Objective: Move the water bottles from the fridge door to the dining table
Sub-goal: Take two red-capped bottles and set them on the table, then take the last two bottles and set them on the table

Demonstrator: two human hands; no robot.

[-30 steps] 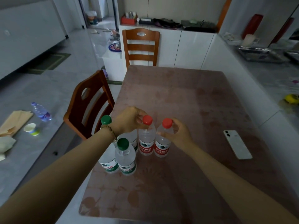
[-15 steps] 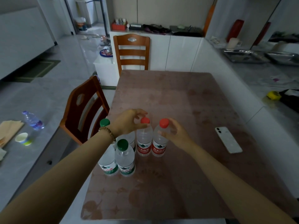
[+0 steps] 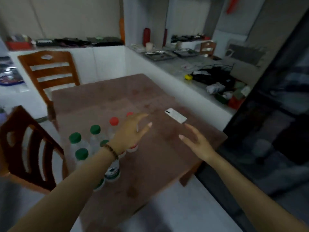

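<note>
Several clear water bottles stand upright in a cluster near the left edge of the brown dining table (image 3: 150, 173). Some have green caps (image 3: 75, 137) and two have red caps (image 3: 114, 121). My left hand (image 3: 130, 133) hovers just above and right of the cluster, fingers spread, holding nothing, and it hides part of the red-capped bottles. My right hand (image 3: 195, 141) is open over the bare table further right, also holding nothing. The view is blurred by head motion.
A white phone (image 3: 175, 115) lies on the table beyond my right hand. One wooden chair (image 3: 26, 148) stands at the table's left side, another (image 3: 50, 71) at its far end. A cluttered counter (image 3: 209, 76) runs along the right, with a dark surface (image 3: 275, 114) beside it.
Both hands have let go of the red-capped bottles and lifted off to the right with fingers spread. My head has turned to the right, so the table now sits lower left.
</note>
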